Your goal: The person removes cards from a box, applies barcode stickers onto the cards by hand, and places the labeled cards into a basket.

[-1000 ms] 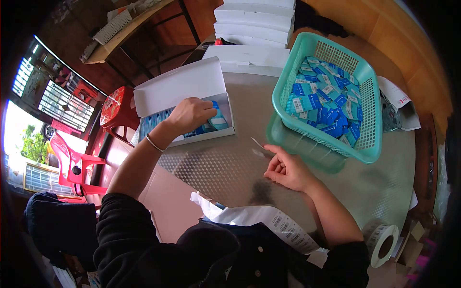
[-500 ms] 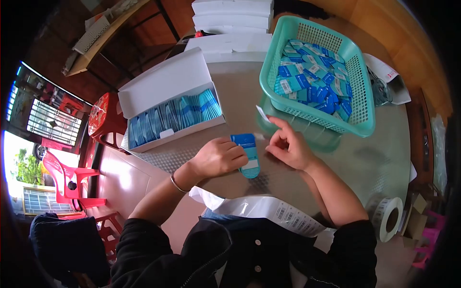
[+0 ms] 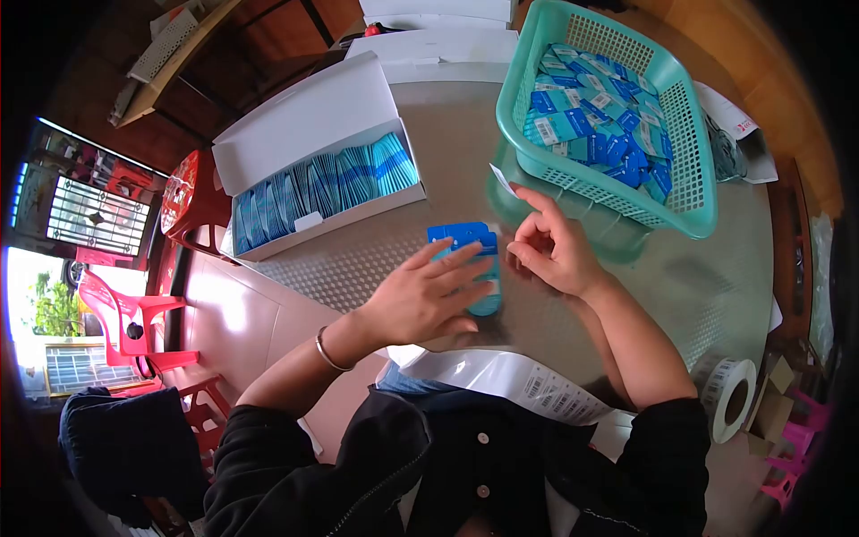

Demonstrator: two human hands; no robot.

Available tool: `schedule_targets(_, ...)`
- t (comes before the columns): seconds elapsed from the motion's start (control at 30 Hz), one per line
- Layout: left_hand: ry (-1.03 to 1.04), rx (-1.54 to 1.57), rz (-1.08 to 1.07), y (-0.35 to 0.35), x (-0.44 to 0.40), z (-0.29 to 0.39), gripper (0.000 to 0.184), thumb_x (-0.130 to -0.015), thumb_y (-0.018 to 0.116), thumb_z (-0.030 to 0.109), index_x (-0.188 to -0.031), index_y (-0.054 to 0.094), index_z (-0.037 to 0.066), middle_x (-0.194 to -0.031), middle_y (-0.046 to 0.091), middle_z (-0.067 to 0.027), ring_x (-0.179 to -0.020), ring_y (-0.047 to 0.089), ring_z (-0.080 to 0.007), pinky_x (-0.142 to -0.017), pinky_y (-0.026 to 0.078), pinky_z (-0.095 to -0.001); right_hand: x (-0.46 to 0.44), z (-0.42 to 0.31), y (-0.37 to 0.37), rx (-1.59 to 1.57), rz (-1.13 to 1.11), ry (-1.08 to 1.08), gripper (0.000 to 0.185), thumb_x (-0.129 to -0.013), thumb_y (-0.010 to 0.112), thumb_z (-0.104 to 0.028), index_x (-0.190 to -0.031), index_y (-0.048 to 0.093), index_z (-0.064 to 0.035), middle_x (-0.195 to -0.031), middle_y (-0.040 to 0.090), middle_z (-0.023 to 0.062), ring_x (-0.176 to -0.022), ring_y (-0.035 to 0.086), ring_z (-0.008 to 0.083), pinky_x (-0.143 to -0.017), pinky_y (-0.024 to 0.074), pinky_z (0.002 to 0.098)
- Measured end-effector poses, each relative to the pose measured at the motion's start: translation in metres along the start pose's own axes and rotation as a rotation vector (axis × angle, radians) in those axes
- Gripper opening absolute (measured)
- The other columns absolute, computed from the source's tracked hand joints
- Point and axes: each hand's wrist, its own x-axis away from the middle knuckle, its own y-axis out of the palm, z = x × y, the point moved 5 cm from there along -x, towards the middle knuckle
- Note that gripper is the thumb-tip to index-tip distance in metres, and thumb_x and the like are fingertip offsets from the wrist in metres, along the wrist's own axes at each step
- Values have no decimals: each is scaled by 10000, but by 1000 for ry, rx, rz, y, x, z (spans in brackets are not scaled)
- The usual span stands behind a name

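Blue-and-teal cards (image 3: 484, 300), seemingly two overlapping, lie on the table in front of me, partly covered by my fingers. My left hand (image 3: 428, 294) is spread flat over them, fingers apart; whether it presses on them I cannot tell. My right hand (image 3: 559, 249) is just right of the cards. A small white sticker label (image 3: 503, 180) clings to its raised index fingertip, while the other fingers curl in. Across my lap and the table edge runs a strip of barcode labels (image 3: 501, 374), joined to no roll that I can see.
A green basket (image 3: 702, 161) of labelled cards stands back right. An open white box (image 3: 309, 112) packed with upright cards is back left, with white boxes (image 3: 447, 46) stacked behind. A label roll (image 3: 729, 403) sits at the right edge. Red chairs (image 3: 112, 318) stand left on the floor.
My left hand has opened from a closed grip and spread over the cards, where a second card now shows. My right hand keeps the label on its fingertip. The view has shifted slightly.
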Motion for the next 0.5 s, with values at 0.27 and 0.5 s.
schedule_targets(0.27, 91, 66, -98, 23, -28, 21, 559, -899, 586, 424, -1373, 503, 140, -1459, 445, -119, -1385, 382, -299, -1147, 247, -507, -9, -43, -17, 104, 71, -238, 630, -850, 659, -12, -1416, 384, -36, -783, 626, 26, -661, 594, 84, -608, 489, 232)
schedule_targets(0.5, -45, -61, -144, 15, -16, 12, 587, -894, 603, 384, -1385, 474, 89, -1463, 437, -130, -1373, 392, -306, -1147, 246, -519, 4, -85, -32, 212, 89, -256, 631, -850, 678, -19, -1414, 396, -47, -792, 617, 26, -677, 581, 88, -624, 497, 231)
